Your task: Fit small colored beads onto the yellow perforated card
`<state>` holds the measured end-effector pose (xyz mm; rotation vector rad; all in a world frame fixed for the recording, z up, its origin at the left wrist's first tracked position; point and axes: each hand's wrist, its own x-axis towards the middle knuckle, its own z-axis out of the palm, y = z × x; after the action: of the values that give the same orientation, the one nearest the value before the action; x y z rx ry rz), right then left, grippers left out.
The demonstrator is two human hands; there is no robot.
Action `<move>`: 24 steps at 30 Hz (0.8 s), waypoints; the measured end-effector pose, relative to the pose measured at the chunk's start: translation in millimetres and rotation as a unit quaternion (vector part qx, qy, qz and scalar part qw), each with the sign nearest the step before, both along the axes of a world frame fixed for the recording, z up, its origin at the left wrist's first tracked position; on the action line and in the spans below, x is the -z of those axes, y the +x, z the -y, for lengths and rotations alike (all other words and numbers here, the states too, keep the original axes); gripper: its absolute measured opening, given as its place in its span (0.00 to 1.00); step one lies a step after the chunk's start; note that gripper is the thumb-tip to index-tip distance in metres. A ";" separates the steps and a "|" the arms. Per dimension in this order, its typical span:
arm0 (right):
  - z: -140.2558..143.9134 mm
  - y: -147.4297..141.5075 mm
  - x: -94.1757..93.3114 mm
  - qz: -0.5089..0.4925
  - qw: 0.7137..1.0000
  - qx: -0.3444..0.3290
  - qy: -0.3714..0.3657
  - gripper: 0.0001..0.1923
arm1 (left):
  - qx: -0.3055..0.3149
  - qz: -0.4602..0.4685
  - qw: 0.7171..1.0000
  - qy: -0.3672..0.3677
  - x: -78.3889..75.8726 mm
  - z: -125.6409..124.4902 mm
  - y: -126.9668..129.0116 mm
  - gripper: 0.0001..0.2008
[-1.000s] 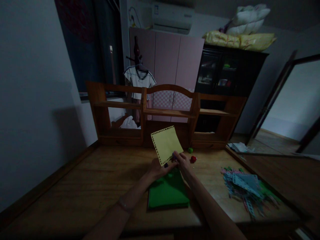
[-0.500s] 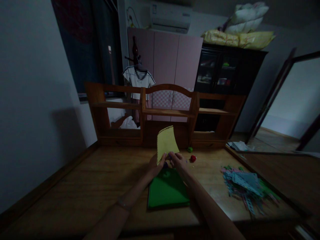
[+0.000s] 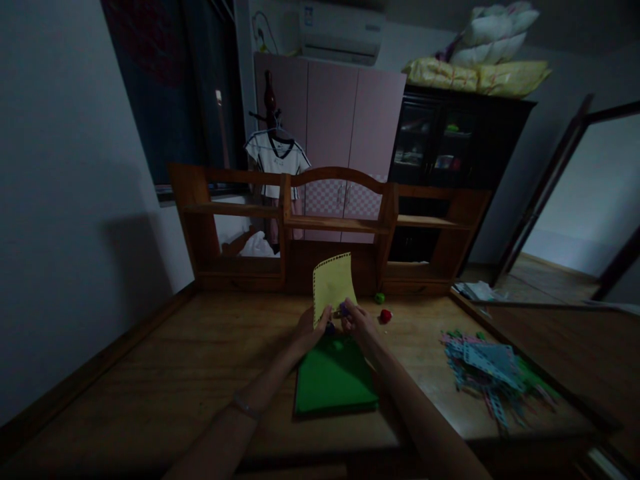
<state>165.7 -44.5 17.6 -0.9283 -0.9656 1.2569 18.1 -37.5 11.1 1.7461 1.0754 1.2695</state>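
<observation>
A yellow sheet (image 3: pixel 333 283) with a row of dark marks or holes along its left and top edges stands upright above the desk. My left hand (image 3: pixel 310 328) pinches it at its lower left. At its lower right my right hand (image 3: pixel 361 323) is closed on a small purple thing (image 3: pixel 344 309), too blurred to name. Another small dark purple thing (image 3: pixel 330 329) shows beside my left thumb. Both hands are over the far end of a flat green pad or book (image 3: pixel 336 380) on the desk.
A small red item (image 3: pixel 385 316) and a small green item (image 3: pixel 380 298) lie beyond my right hand. On the right rests a pile of blue, pink and green perforated strips (image 3: pixel 487 367). A wooden shelf unit (image 3: pixel 340 227) borders the desk's back edge.
My right hand has shifted slightly, and the purple thing and more of the sheet's lower edge now show. The yellow sheet has turned a little more toward me. My left hand stays nearly in place.
</observation>
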 end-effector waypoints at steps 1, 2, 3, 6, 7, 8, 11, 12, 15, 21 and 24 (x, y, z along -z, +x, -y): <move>0.7 0.3 -0.7 0.005 1.000 0.001 0.000 0.20 | 0.000 0.000 1.000 0.003 -0.3 0.0 0.0 0.24; 1.3 0.6 -1.2 0.011 1.000 0.000 -0.001 0.20 | 0.002 -0.002 1.000 0.006 -0.6 0.0 0.0 0.24; 1.9 0.8 -1.4 0.016 1.000 -0.002 -0.003 0.21 | 0.005 -0.003 1.000 0.009 -0.9 0.1 -0.1 0.24; 2.2 1.2 -0.4 0.016 1.000 -0.009 -0.004 0.21 | 0.015 -0.005 1.000 0.013 -1.3 0.2 -0.9 0.23; 2.0 1.1 0.3 0.011 1.000 -0.012 -0.003 0.20 | 0.019 -0.007 1.000 0.013 -1.2 0.1 -1.2 0.23; 1.7 1.0 1.0 0.006 1.000 -0.012 -0.002 0.20 | 0.022 -0.011 1.000 0.013 -0.9 -0.1 -1.5 0.23; 1.0 0.2 1.9 0.001 1.000 0.006 -0.012 0.19 | 0.026 -0.016 0.999 0.009 0.4 -0.8 -1.7 0.23; 0.9 -0.1 1.9 0.003 1.000 0.013 -0.016 0.19 | 0.027 -0.015 1.000 0.007 0.8 -0.9 -1.5 0.24; 0.2 0.0 2.0 0.007 0.999 0.026 -0.025 0.19 | 0.025 -0.008 1.000 0.004 1.2 -0.3 -0.8 0.23; -3.7 2.4 8.4 -0.014 1.000 0.017 -0.017 0.17 | 0.029 -0.007 1.000 0.003 -0.1 0.7 -1.4 0.23; -3.7 3.7 10.2 0.017 1.000 0.013 -0.009 0.18 | 0.028 -0.009 1.000 -0.002 0.4 0.0 -1.8 0.22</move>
<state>169.4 -40.8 7.4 -0.9757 -0.9669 1.2336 16.3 -37.5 10.7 1.7753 1.0306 1.2193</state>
